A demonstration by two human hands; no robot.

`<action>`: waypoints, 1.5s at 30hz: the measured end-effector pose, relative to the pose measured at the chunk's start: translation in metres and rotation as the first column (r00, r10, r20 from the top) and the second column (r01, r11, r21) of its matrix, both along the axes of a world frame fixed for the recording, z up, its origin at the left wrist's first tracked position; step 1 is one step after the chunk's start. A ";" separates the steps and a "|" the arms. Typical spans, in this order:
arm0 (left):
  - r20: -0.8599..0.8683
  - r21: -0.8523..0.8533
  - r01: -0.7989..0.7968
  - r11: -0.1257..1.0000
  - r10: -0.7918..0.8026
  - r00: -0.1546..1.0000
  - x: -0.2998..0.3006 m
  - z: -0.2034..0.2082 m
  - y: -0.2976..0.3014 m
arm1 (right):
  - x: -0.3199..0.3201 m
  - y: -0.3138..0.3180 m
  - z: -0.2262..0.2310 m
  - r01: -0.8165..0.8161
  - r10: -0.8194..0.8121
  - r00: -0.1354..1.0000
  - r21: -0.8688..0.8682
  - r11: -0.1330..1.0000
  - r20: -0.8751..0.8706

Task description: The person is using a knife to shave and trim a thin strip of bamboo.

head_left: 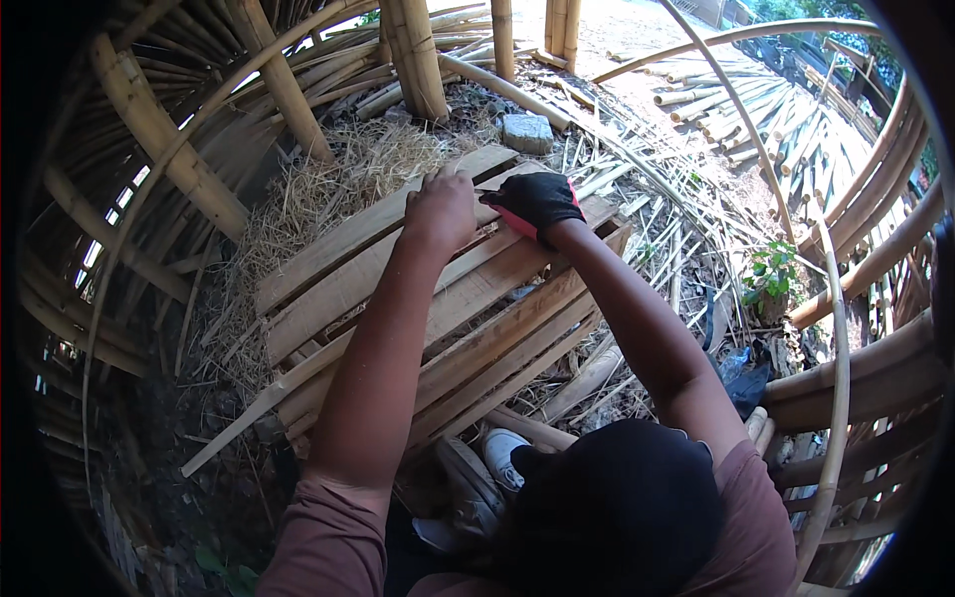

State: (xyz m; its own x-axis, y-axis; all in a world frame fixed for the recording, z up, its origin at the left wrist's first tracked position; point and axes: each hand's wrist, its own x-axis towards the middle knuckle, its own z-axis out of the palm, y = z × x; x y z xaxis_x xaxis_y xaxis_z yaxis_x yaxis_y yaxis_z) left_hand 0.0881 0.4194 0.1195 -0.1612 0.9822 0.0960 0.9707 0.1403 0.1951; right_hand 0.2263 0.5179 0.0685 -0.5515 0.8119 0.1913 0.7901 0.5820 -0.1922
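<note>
Because a thin wooden strip point(239, 423) juts past the left end of the slatted wooden pallet point(487, 286), a knock there might tip or shift it. Dry straw point(343, 184) crowds the pallet's far side, where a small dropped piece could be lost. The pallet lies in front of the person, and its gaps between slats might swallow anything small or pinch a fingertip. On its far part, the bare left hand point(445, 204) is curled narrow; I cannot tell what it grips, and without a glove, splinters seem its main risk. Near the slats' lower edge, a shoe point(505, 458) would be exposed if the pallet slid. Just right of the left hand, the gloved right hand point(537, 204) is bunched, its contents hidden; loose glove fabric could snag on rough wood.
</note>
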 end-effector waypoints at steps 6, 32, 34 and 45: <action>0.074 -0.269 0.121 0.956 -0.104 0.992 -0.023 -0.017 -0.013 | -0.001 0.006 -0.007 -0.003 0.008 0.997 0.062 0.998 -0.079; -0.032 0.263 0.611 0.746 -0.626 0.779 -0.043 -0.039 -0.017 | 0.007 -0.024 0.012 -0.016 -0.025 0.969 -0.165 0.986 -0.245; -0.006 0.238 0.606 0.759 -0.622 0.783 -0.043 -0.033 -0.021 | 0.006 -0.024 0.013 -0.044 0.014 0.979 -0.147 0.988 -0.202; 0.000 0.302 0.601 0.740 -0.630 0.777 -0.046 -0.028 -0.056 | 0.018 -0.041 0.029 -0.189 0.188 0.982 -0.090 0.978 -0.023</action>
